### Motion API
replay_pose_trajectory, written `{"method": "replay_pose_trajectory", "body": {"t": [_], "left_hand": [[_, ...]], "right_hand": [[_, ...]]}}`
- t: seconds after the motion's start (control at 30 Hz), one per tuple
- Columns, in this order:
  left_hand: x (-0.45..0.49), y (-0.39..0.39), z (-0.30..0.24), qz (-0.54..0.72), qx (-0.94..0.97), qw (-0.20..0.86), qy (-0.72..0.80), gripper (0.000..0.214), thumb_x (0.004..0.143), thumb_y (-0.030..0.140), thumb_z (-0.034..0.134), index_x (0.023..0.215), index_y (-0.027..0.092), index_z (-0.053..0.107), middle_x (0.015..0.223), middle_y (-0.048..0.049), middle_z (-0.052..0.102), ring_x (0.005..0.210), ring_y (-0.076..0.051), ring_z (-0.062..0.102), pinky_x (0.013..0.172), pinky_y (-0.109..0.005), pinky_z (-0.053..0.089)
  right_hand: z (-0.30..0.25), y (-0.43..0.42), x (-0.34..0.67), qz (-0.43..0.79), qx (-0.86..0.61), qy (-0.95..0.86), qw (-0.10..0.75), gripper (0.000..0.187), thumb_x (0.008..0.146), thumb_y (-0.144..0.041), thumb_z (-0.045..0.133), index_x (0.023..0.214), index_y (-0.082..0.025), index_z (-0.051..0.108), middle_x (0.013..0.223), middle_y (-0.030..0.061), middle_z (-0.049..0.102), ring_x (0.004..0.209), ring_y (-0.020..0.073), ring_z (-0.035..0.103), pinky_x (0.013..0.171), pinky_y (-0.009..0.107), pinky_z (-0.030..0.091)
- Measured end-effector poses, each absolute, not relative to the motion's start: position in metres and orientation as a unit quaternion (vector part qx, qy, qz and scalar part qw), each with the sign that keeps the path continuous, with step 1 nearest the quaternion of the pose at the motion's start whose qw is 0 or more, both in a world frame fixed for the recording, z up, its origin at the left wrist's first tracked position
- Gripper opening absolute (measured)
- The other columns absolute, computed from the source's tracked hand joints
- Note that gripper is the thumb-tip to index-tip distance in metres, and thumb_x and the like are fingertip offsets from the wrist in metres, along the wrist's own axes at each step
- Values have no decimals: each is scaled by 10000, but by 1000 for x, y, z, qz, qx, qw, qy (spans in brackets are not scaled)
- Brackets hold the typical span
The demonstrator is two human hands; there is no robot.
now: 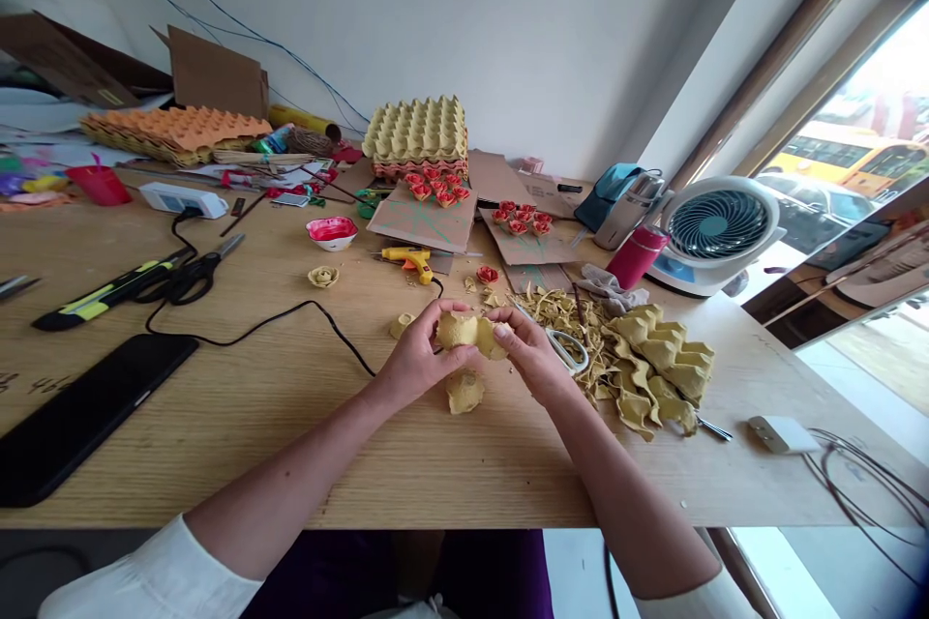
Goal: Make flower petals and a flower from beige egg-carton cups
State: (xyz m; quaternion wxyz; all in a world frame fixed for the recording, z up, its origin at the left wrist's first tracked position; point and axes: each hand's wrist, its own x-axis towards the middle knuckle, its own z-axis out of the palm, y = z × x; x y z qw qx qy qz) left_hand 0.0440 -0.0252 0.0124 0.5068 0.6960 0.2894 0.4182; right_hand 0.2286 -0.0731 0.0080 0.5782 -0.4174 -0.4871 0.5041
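My left hand [417, 355] pinches a yellow egg-carton cup piece [456, 330] over the table's front middle. My right hand [533, 358] grips a second cup-shaped egg-carton part [493, 340] right beside it; whether the two are joined, I cannot tell. On the wood below them lies a loose egg-carton cup [464, 391], and another cup [402, 324] rests just behind my left hand. White-handled scissors [568, 352] lie partly under carton scraps, close to my right hand. Farther back are a yellow paper rose [323, 277] and a red-edged rose [488, 275].
A yellow glue gun [410, 261] lies ahead, its black cord crossing leftward. Carton scraps [595, 368] and a cut egg tray [668, 348] spread to the right. Black scissors [190, 278], a utility knife [108, 292] and a phone [87, 411] lie left. A fan [718, 227] stands back right.
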Motion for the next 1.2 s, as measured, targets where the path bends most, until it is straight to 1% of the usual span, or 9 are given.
{"method": "replay_pose_trajectory", "body": {"t": [0.1, 0.2, 0.37, 0.47, 0.57, 0.73, 0.93, 1.07, 1.2], "left_hand": [[44, -25, 11, 407, 705, 503, 291, 489, 731, 328, 749, 1155, 192, 546, 998, -42, 629, 856, -184, 606, 756, -287, 498], [45, -26, 11, 401, 705, 503, 298, 504, 701, 370, 789, 1113, 187, 565, 1032, -54, 633, 881, -193, 607, 764, -293, 499], [46, -26, 13, 397, 709, 500, 299, 409, 710, 300, 757, 1067, 180, 596, 1043, -57, 653, 932, -207, 616, 797, -302, 499], [46, -26, 16, 390, 698, 526, 289, 416, 699, 281, 748, 1076, 181, 602, 1020, -51, 660, 895, -196, 617, 768, -293, 504], [45, -28, 20, 386, 675, 562, 281, 440, 674, 274, 751, 1076, 176, 602, 1003, -46, 655, 856, -179, 605, 734, -279, 502], [44, -31, 26, 382, 636, 613, 270, 492, 638, 271, 766, 1090, 183, 593, 922, -14, 630, 789, -153, 582, 688, -258, 484], [43, -31, 24, 349, 605, 685, 206, 475, 674, 298, 766, 1119, 202, 629, 1022, -44, 662, 904, -190, 615, 756, -273, 502], [42, -31, 22, 329, 547, 755, 153, 485, 655, 315, 799, 1109, 214, 661, 1093, -68, 679, 967, -217, 638, 782, -290, 523], [38, -33, 22, 286, 496, 812, 114, 480, 665, 315, 809, 1121, 234, 686, 1095, -64, 701, 982, -229, 661, 798, -317, 536]], "right_hand": [[9, -75, 227, 517, -410, -494, 566, 369, 798, -468, 763, 1060, -236, 644, 877, -15, 616, 701, 115, 532, 638, 223, 424], [8, -76, 224, 498, -414, -527, 550, 315, 820, -448, 746, 1043, -240, 664, 914, -5, 628, 762, 131, 554, 674, 233, 438], [9, -77, 221, 512, -389, -528, 555, 286, 820, -421, 753, 1028, -245, 668, 890, -11, 611, 759, 130, 540, 690, 241, 428], [12, -78, 220, 530, -369, -504, 573, 309, 789, -408, 781, 1018, -238, 663, 795, -30, 545, 692, 113, 488, 643, 227, 400], [15, -78, 219, 559, -348, -477, 582, 324, 758, -399, 804, 996, -231, 662, 686, -61, 419, 599, 91, 392, 560, 205, 349], [16, -79, 220, 592, -312, -464, 581, 329, 763, -375, 797, 1032, -241, 663, 656, -77, 320, 537, 72, 286, 489, 180, 299], [18, -82, 219, 616, -316, -443, 570, 376, 694, -429, 819, 974, -248, 644, 667, -68, 340, 538, 78, 358, 507, 182, 379], [19, -83, 216, 645, -296, -410, 573, 402, 639, -442, 844, 919, -242, 636, 670, -65, 360, 561, 81, 410, 559, 186, 442], [17, -84, 216, 680, -261, -375, 574, 406, 607, -403, 856, 904, -238, 635, 650, -71, 362, 555, 87, 410, 561, 195, 447]]}}
